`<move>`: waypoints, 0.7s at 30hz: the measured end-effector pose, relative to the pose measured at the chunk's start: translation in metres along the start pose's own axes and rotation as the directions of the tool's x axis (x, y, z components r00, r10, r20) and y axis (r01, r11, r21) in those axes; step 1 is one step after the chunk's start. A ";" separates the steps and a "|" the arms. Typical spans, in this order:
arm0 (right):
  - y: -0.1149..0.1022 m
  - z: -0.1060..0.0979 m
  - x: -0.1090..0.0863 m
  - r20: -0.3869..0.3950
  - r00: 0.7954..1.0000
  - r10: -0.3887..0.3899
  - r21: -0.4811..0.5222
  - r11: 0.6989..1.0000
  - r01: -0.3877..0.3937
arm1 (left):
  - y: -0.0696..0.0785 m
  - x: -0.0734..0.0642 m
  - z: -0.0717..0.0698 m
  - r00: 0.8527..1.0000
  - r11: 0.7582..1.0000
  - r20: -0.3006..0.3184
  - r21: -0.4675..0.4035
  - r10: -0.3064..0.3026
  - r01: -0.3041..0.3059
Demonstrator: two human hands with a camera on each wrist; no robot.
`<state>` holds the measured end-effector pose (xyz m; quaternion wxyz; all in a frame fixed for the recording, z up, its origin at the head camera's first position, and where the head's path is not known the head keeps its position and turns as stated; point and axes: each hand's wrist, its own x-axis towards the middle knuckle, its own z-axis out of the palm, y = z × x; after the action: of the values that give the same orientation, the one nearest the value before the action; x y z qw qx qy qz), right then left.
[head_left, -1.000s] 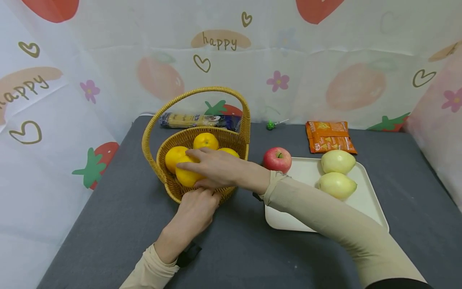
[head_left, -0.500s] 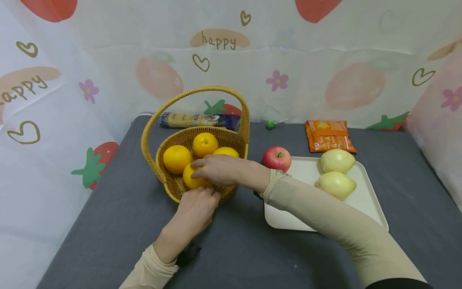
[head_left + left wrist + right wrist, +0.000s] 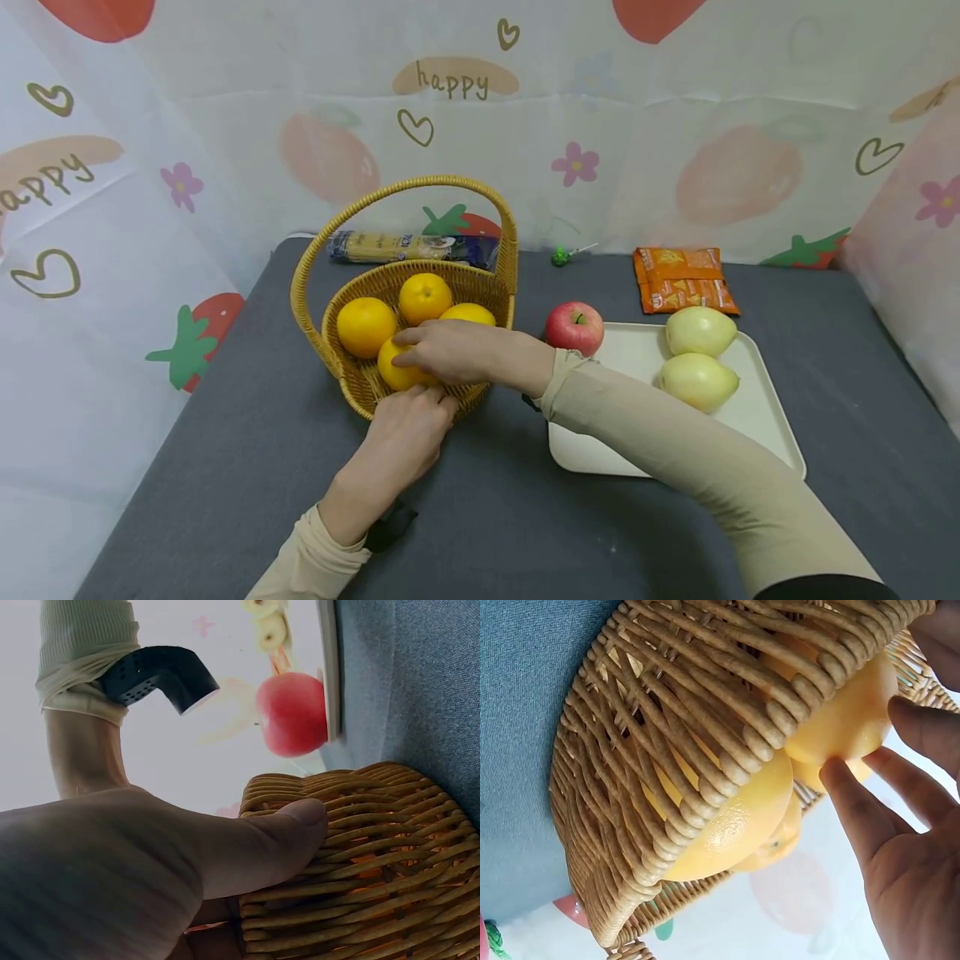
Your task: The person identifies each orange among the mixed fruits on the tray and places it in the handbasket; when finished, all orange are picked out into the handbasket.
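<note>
A yellow wicker basket (image 3: 360, 390) with a tall arched handle holds several oranges (image 3: 365, 327). My left hand (image 3: 408, 429) grips its near rim; in the left wrist view the thumb (image 3: 281, 836) lies along the outside of the weave, the other fingers mostly hidden behind the rim. My right hand (image 3: 457, 350) reaches into the basket from the right and holds the nearest orange (image 3: 397, 371). Fingertips and thumb touch that fruit's skin in the right wrist view. Another orange (image 3: 742, 825) sits against the wicker wall there.
Right of the basket stands a white tray (image 3: 600, 454) bearing two pale green fruits (image 3: 699, 382). A red apple (image 3: 574, 328) is at the tray's left corner. Behind are an orange snack packet (image 3: 684, 281), a green lollipop (image 3: 560, 257) and a pasta packet (image 3: 390, 247).
My right hand has shifted slightly right with the nearest orange, uncovering the orange at the left. Over the last half second hardly anything moved. The left hand stays on the rim.
</note>
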<state>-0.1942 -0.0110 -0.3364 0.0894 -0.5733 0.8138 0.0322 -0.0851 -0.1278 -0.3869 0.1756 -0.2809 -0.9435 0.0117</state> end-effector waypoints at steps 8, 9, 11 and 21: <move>0.001 0.000 0.000 0.032 0.998 0.056 -0.013 0.998 -0.056 | 0.000 0.001 0.000 1.000 1.000 -0.009 0.004 0.006 -0.006; 0.001 -0.001 0.000 0.039 0.997 0.065 -0.009 0.998 -0.065 | 0.000 0.001 0.000 1.000 1.000 -0.007 0.001 0.006 -0.006; 0.001 -0.001 0.000 0.048 0.996 0.070 -0.005 0.998 -0.070 | 0.000 0.001 0.000 1.000 1.000 -0.002 0.000 0.005 -0.005; 0.000 0.000 0.000 0.033 0.997 0.068 -0.036 0.997 -0.066 | 0.000 0.001 -0.001 1.000 1.000 0.008 0.001 -0.001 0.001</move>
<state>-0.1943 -0.0112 -0.3361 0.0920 -0.5466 0.8302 0.0592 -0.0854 -0.1270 -0.3857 0.1718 -0.2801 -0.9444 0.0134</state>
